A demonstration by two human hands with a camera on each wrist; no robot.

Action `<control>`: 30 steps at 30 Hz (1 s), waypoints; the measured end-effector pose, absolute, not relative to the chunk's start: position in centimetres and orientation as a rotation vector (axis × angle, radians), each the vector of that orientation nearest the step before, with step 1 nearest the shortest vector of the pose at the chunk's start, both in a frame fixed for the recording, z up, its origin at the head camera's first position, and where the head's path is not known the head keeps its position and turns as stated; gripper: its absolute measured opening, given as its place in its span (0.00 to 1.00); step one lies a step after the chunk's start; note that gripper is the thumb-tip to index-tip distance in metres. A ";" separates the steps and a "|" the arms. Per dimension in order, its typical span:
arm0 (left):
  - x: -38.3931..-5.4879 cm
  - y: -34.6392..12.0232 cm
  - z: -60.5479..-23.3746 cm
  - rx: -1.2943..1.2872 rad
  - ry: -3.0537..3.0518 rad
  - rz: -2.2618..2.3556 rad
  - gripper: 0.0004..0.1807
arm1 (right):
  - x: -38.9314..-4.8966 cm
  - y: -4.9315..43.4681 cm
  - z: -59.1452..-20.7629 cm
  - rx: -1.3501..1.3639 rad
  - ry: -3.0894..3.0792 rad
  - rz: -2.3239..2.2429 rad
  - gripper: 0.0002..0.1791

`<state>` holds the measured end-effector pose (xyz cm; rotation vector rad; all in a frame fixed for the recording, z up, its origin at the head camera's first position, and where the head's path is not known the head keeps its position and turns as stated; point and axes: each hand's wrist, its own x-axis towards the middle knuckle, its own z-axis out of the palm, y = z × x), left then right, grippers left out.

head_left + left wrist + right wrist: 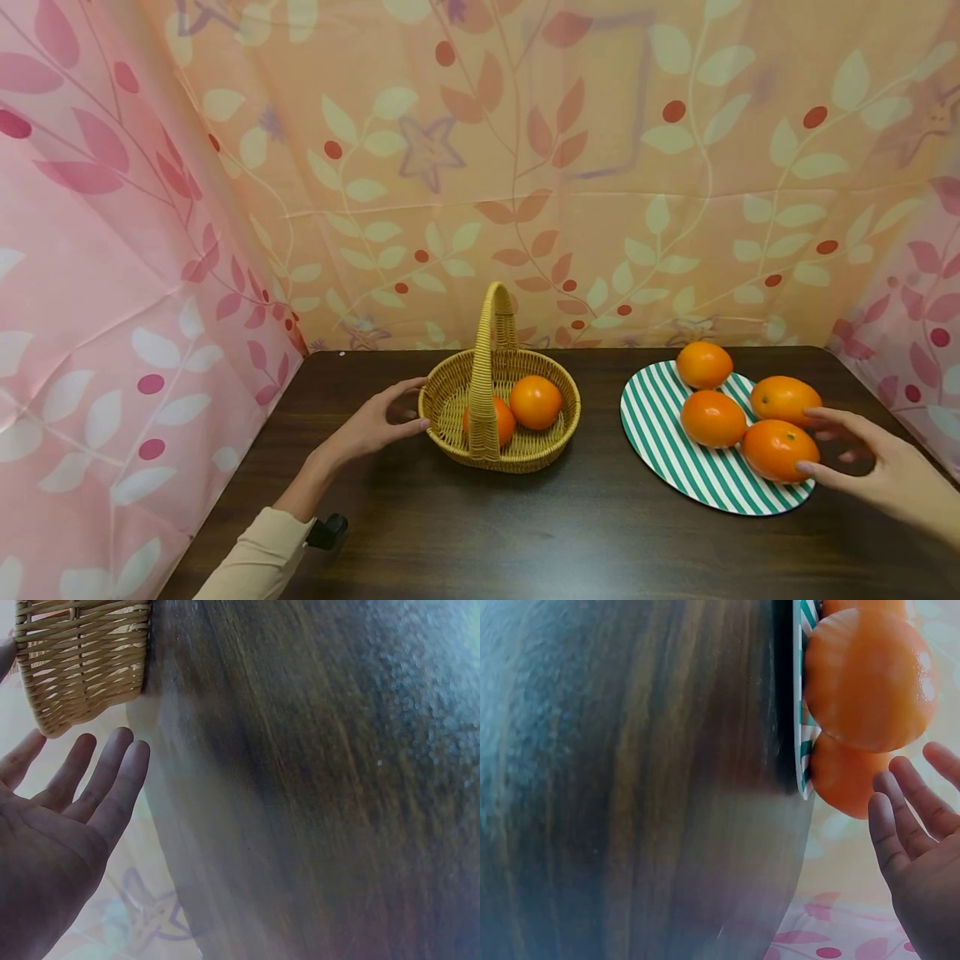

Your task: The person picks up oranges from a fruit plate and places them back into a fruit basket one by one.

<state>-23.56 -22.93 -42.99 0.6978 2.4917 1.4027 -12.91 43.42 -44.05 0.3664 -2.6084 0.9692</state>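
Note:
A yellow wicker basket (pixel 450 375) with a tall arched handle stands near the middle of the table, with two oranges inside. One orange (pixel 536 402) is fully visible; the other (pixel 501 421) is partly hidden by the handle. My left hand (pixel 378 421) is at the basket's left side, fingers spread, thumb and fingertip right at the rim. At the right, several oranges lie on a green-and-white striped oval mat (pixel 660 433). My right hand (pixel 881 462) reaches in from the right, fingers apart, its tips beside the front orange (pixel 780 451) and the orange (pixel 786 401) behind it.
The dark wooden table (pixel 465 533) extends in front of the basket and mat. Behind it hangs a floral curtain (pixel 480 167), with pink floral cloth (pixel 97 333) at the left side. A black strap piece (pixel 327 532) shows at my left wrist.

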 end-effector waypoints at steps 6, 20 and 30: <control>-23.6 -23.1 -43.1 0.703 2.516 1.377 0.38 | -12.9 43.1 -44.6 0.342 -2.634 0.906 0.39; -23.8 -23.1 -43.2 0.726 2.511 1.382 0.40 | -13.4 42.8 -45.3 0.335 -2.680 0.820 0.41; -23.8 -23.1 -43.3 0.675 2.514 1.367 0.41 | -13.2 43.4 -44.6 0.367 -2.567 0.873 0.42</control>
